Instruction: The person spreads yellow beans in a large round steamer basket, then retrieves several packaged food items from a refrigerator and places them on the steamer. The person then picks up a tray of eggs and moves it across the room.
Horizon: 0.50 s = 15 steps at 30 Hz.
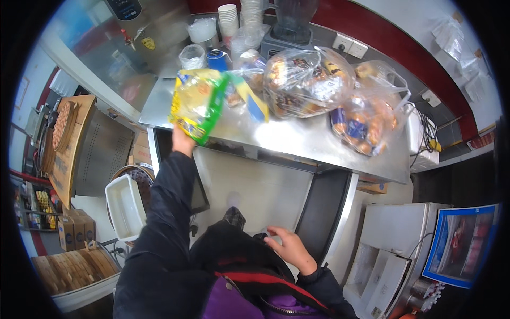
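Left hand (pixel 182 142) gripping a yellow-green snack bag (pixel 197 103), held up over the steel desk (pixel 297 139) edge at eleven o'clock. Right hand (pixel 290 246) at six o'clock, fingers loosely spread, holding nothing. Clear bags of bread (pixel 307 81) on desk at one o'clock.

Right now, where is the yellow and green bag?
In the head view, the yellow and green bag is up in the left hand, over the left end of the steel counter, beside the clear bags of buns.
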Tool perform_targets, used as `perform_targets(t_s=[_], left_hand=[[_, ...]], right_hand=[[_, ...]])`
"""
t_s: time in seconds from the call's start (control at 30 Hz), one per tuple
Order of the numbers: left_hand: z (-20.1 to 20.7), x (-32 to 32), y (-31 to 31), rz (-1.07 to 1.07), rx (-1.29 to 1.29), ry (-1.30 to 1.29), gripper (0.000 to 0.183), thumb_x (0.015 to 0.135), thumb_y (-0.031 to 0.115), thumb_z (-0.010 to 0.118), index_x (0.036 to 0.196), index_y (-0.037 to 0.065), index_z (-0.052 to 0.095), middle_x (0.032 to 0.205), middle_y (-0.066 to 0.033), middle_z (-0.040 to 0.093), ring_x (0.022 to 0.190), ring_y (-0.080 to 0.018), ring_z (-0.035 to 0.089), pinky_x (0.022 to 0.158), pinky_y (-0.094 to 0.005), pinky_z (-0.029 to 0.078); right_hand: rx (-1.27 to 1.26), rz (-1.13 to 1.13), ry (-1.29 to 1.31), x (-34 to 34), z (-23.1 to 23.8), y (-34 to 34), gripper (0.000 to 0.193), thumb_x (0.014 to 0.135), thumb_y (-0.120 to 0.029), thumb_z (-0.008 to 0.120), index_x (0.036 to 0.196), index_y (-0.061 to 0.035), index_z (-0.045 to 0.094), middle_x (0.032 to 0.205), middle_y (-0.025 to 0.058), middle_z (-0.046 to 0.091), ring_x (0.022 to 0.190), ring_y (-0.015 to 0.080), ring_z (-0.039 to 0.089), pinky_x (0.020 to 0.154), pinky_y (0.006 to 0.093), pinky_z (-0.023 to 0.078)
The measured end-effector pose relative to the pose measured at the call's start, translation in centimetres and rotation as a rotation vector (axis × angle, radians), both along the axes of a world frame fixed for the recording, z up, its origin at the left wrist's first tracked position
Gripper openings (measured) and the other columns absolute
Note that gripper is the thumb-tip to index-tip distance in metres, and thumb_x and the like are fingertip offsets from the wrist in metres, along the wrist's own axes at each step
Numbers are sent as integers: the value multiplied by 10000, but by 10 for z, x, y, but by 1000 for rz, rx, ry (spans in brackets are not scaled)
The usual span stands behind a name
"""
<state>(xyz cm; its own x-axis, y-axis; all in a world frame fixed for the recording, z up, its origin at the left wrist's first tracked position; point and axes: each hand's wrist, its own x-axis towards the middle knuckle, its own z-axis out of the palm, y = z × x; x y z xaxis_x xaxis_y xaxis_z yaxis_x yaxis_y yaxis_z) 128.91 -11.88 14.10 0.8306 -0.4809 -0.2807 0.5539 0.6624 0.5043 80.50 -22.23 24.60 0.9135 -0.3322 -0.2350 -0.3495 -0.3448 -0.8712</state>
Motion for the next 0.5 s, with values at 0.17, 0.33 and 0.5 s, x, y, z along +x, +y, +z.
perform_targets(t_s=[0.17, 0.33, 0.5], left_hand=[[-32, 91, 33, 278, 264, 187, 815, 882, 581, 418, 1468, 103, 114, 1523, -140, 121, 1377, -317, 188, 1087, -470, 231], [-79, -40, 18, 76, 724, -244, 396, 932, 307, 512, 1225, 45, 456, 1168, -86, 544, 1144, -226, 505, 933, -378, 415], [-144, -152, -29, -736, 822, -134, 324, 953, 245, 465, 1146, -8, 523, 1027, -155, 630, 919, -228, 632, 809, -350, 502]], right_hand=[[88, -68, 156, 29, -56, 1, 371, 856, -272, 643, 1112, -11, 582, 994, 171, 651, 890, 298, 645, 777, 339, 512], [193, -248, 310, 35, -170, -2, 343, 872, -298, 617, 1050, -5, 614, 929, 173, 666, 891, 313, 645, 777, 353, 507], [279, -278, 404, 30, -345, -37, 326, 870, -318, 595, 981, -14, 637, 908, 181, 665, 855, 324, 645, 741, 382, 501]])
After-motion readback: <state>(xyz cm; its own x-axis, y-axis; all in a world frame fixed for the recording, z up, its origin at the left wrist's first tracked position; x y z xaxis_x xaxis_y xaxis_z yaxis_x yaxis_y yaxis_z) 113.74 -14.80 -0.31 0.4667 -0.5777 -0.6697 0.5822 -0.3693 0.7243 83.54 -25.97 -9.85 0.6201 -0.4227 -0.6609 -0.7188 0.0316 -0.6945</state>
